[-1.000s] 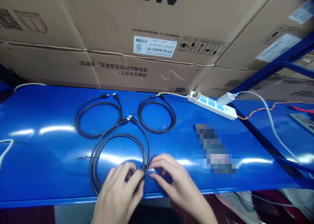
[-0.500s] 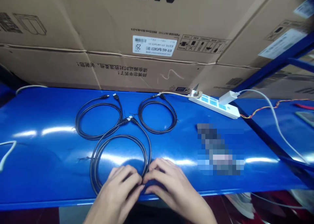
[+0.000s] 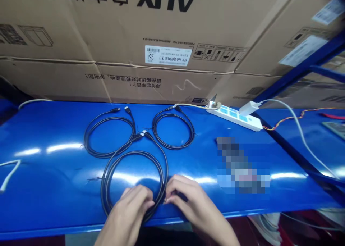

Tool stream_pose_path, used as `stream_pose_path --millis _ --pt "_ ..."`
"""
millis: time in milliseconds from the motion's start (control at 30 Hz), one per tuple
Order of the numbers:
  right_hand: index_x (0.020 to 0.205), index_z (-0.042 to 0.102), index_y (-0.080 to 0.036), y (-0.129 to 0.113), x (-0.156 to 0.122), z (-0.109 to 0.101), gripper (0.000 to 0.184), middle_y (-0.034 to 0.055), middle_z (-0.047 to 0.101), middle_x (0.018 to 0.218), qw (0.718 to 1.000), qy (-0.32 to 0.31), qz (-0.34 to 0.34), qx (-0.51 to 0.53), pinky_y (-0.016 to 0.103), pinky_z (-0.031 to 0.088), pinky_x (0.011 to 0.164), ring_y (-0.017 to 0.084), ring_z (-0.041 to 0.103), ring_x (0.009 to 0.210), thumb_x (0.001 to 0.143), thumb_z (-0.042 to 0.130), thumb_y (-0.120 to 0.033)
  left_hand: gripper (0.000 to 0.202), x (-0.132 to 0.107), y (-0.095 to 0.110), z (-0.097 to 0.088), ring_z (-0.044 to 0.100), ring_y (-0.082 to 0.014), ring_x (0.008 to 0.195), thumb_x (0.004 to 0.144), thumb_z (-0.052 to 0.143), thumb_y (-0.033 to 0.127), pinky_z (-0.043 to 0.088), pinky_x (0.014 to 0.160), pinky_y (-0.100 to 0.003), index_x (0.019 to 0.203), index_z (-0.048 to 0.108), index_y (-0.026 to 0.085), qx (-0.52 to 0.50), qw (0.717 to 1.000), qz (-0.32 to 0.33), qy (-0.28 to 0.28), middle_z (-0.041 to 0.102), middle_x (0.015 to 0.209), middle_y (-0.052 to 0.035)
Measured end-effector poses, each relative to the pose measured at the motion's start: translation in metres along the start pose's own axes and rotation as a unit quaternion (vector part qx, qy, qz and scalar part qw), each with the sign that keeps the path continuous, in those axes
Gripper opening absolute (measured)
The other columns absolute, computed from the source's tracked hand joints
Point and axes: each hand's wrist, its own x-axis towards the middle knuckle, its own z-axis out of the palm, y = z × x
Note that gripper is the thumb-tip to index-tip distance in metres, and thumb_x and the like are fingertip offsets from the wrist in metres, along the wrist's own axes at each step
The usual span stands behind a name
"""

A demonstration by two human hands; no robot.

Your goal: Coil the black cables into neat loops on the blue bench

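In front of me a coiled black cable (image 3: 106, 188) lies on the blue shelf, its two plug ends meeting at the top of the loop. A thin dark tie (image 3: 94, 179) sticks out from its left side. My left hand (image 3: 132, 206) is closed over the lower part of the loop, fingertips at its inner right edge. Just outside that edge is my right hand (image 3: 185, 194), thumb and forefinger pinched together. Whatever is between the fingertips of either hand is too small or hidden to make out.
Behind lie two more coiled black cables, one left (image 3: 88, 150) and one right (image 3: 192, 129). A white power strip (image 3: 234, 117) with a plugged-in charger (image 3: 249, 108) sits at the back right. A large cardboard box (image 3: 121, 30) stands behind. A pixelated object (image 3: 239, 163) lies right.
My fingertips were together at the loop's right side; now they are apart, the right hand shifted right to the outside of the cable. The view has tilted slightly upward.
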Motion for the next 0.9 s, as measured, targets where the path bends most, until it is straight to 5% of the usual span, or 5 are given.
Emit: stream_pose_path --millis 267,533,800,900 --pt "0.082 0.073 -0.023 0.021 -0.004 -0.014 0.024 0.0020 0.076 0.082 0.995 0.074 -0.051 -0.042 0.030 0.052 0.071 0.020 0.069 0.078 0.103 0.060 -0.020 0.027 0.000 0.002 0.010 0.067 -0.0183 0.073 0.103 0.035 0.018 0.056 0.068 -0.028 0.088 0.055 0.027 0.061 0.996 0.020 0.055 0.069 0.082 0.0015" --pt "0.079 0.072 -0.025 0.023 -0.013 -0.028 0.030 0.0022 0.076 0.081 0.992 0.061 -0.035 -0.103 0.031 0.056 0.070 0.021 0.070 0.078 0.104 0.055 -0.022 0.039 0.003 -0.004 0.030 0.070 -0.0198 0.069 0.101 0.028 0.010 0.056 0.063 -0.031 0.086 0.060 0.025 0.155 0.976 0.061 0.143 0.071 0.080 -0.0013" --pt "0.087 0.073 -0.022 0.059 -0.029 -0.054 0.032 0.0105 0.076 0.094 0.932 0.281 0.106 -0.205 0.038 0.061 0.066 0.029 0.074 0.084 0.101 0.056 -0.044 0.022 0.003 -0.006 0.025 0.076 -0.0226 0.090 0.105 0.048 0.039 0.064 0.070 -0.032 0.116 0.064 0.029 0.192 0.966 0.076 0.153 0.076 0.104 -0.0034" --pt "0.099 0.077 -0.022 0.069 -0.032 -0.057 0.030 0.0118 0.077 0.102 0.915 0.306 0.113 -0.236 0.042 0.063 0.074 0.030 0.075 0.090 0.101 0.053 -0.039 0.015 0.000 -0.005 0.029 0.075 -0.0214 0.090 0.103 0.054 0.032 0.063 0.074 -0.031 0.111 0.065 0.028 0.171 0.953 0.131 0.215 0.075 0.099 -0.0036"
